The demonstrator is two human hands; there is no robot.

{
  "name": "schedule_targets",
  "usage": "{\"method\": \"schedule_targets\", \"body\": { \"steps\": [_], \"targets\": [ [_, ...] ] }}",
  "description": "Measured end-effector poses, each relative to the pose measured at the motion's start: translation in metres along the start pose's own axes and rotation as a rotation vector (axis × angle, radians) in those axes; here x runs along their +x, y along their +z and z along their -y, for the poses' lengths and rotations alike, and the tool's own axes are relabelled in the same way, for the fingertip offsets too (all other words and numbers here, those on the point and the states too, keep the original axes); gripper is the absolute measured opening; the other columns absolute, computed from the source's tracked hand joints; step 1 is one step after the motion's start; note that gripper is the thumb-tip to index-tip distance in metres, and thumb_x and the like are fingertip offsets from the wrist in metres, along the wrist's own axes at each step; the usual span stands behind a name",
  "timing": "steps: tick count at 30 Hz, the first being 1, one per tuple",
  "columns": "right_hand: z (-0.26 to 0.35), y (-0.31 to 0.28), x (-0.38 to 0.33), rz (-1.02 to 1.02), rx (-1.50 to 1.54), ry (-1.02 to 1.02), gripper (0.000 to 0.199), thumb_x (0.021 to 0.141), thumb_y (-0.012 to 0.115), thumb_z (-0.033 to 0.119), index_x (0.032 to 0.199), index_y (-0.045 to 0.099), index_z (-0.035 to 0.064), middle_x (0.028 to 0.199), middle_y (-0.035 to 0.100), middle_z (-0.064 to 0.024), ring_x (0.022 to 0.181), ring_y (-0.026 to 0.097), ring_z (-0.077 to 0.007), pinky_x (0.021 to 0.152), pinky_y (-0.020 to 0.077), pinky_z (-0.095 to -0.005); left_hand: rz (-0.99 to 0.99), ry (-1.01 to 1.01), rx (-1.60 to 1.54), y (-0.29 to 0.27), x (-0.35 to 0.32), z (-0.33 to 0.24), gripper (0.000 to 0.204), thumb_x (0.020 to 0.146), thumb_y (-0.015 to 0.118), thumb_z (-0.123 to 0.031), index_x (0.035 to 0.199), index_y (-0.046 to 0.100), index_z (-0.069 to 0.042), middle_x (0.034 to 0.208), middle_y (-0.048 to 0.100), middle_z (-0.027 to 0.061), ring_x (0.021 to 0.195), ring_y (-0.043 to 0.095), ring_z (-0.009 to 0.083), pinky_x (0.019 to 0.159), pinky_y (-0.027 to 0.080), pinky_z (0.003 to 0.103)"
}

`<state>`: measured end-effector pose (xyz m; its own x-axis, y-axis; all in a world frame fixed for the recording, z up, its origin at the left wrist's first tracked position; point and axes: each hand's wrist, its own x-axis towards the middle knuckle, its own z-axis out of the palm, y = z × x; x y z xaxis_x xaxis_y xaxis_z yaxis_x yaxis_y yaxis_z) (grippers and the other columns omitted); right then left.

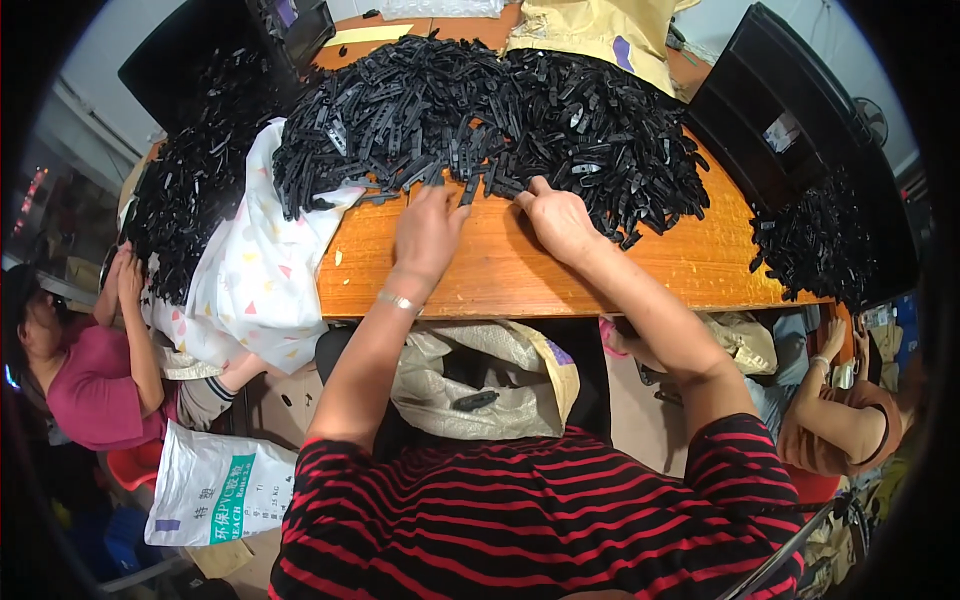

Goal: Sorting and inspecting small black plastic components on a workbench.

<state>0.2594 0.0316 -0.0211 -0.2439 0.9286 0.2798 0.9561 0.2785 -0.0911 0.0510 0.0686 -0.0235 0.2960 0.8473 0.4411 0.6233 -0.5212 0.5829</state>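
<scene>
A wide heap of small, narrow black plastic parts covers the far half of the wooden table. At its near edge, my left hand has its fingers bent, with a narrow black plastic part at the thumb and fingertips. Just to the right, my right hand is closed, thumb and forefinger together against the heap's edge. Whatever lies in that pinch is hidden. Below the table edge, an open woven sack lies over my lap, with a black part in it.
A white patterned sheet hangs over the table's left side. Co-workers sit at left and right, beside more black parts. Dark partition panels flank the heap. A tan sack lies behind; a white sack is at lower left.
</scene>
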Motion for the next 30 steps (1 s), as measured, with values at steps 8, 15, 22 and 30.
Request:
{"method": "schedule_targets", "body": {
  "steps": [8, 15, 22, 30],
  "targets": [
    [-0.001, -0.001, 0.006, 0.105, -0.009, -0.080, 0.016, 0.079, 0.063, 0.013, 0.090, 0.059, 0.0022, 0.091, 0.057, -0.0184, 0.072, 0.063, -0.0361, 0.064, 0.0520, -0.0423, 0.127, -0.113, 0.260, 0.043, 0.039, 0.002, 0.025, 0.075, 0.074, -0.017, 0.088, 0.063, 0.001, 0.097, 0.059, 0.0179, 0.094, 0.058, 0.0350, 0.080, 0.049, 0.042],
    [0.025, -0.011, -0.006, -0.054, 0.568, 0.258, 0.024, 0.082, 0.066, 0.018, 0.091, 0.054, -0.0010, 0.075, 0.061, -0.0180, 0.064, 0.062, -0.0306, 0.060, 0.0490, -0.0373, 0.017, -0.219, -0.274, 0.038, 0.005, 0.016, 0.019, 0.080, 0.069, -0.007, 0.093, 0.059, 0.001, 0.085, 0.062, 0.0103, 0.065, 0.060, 0.0226, 0.057, 0.049, 0.031],
    [0.062, -0.014, -0.016, -0.179, 0.755, 0.216, 0.027, 0.081, 0.069, 0.015, 0.101, 0.061, -0.0005, 0.078, 0.064, -0.0121, 0.066, 0.063, -0.0201, 0.063, 0.0494, -0.0323, 0.109, -0.426, -0.883, 0.013, -0.038, -0.015, 0.044, 0.081, 0.063, 0.004, 0.122, 0.047, 0.001, 0.095, 0.055, 0.0053, 0.069, 0.058, 0.0084, 0.060, 0.052, 0.021],
    [0.080, -0.025, -0.019, -0.141, 0.815, 0.229, 0.018, 0.081, 0.071, 0.010, 0.090, 0.061, -0.0012, 0.066, 0.059, -0.0022, 0.058, 0.054, -0.0056, 0.052, 0.0450, -0.0233, 0.241, -0.482, -1.124, -0.027, -0.047, -0.015, 0.028, 0.089, 0.057, -0.001, 0.117, 0.053, 0.002, 0.099, 0.064, 0.0065, 0.084, 0.063, 0.0104, 0.068, 0.053, 0.020]
  ]
}}
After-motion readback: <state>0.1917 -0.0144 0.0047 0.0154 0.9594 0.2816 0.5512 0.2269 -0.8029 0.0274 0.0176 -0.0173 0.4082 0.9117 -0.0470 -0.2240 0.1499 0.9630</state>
